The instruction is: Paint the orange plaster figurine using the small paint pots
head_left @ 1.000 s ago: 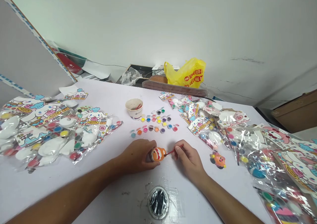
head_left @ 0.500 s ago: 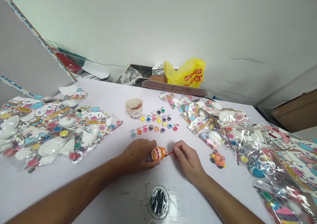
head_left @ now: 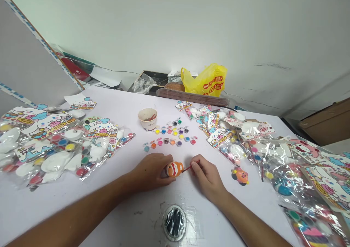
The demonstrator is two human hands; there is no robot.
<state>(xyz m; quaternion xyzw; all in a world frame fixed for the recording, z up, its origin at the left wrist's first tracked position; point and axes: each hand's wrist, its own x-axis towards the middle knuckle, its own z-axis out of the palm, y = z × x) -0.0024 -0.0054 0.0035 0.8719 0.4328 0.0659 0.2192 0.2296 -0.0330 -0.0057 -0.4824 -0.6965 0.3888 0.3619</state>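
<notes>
The person's left hand (head_left: 153, 172) grips a small painted figure (head_left: 174, 169) between thumb and fingers. The figure lies on its side, low over the middle of the white table (head_left: 117, 103); whether it touches the surface cannot be told. Its body is orange, with white and red markings near the left hand.

The right hand (head_left: 209, 179) grips a thin red brush (head_left: 191, 165) in a pinch of thumb and fingers. The brush points left, its dark tip at the figure's right end; contact between the two cannot be confirmed at this size.

On the far side of the hands stand small paint pots (head_left: 172, 141) of many colours in loose rows. A paper cup (head_left: 148, 120) stands upright just beyond them to the left, with a red stick leaning inside. To the right of the right hand, a second figure (head_left: 240, 176), orange with yellow parts, rests on the table, apart from the hand.

Clear packets (head_left: 57, 161) of white shapes and paints cover the left side; similar bags (head_left: 276, 150) cover the right. A round dark disc (head_left: 175, 223) is at the near edge. At the far edge, a yellow plastic bag (head_left: 205, 82) stands near the wall (head_left: 150, 24).
</notes>
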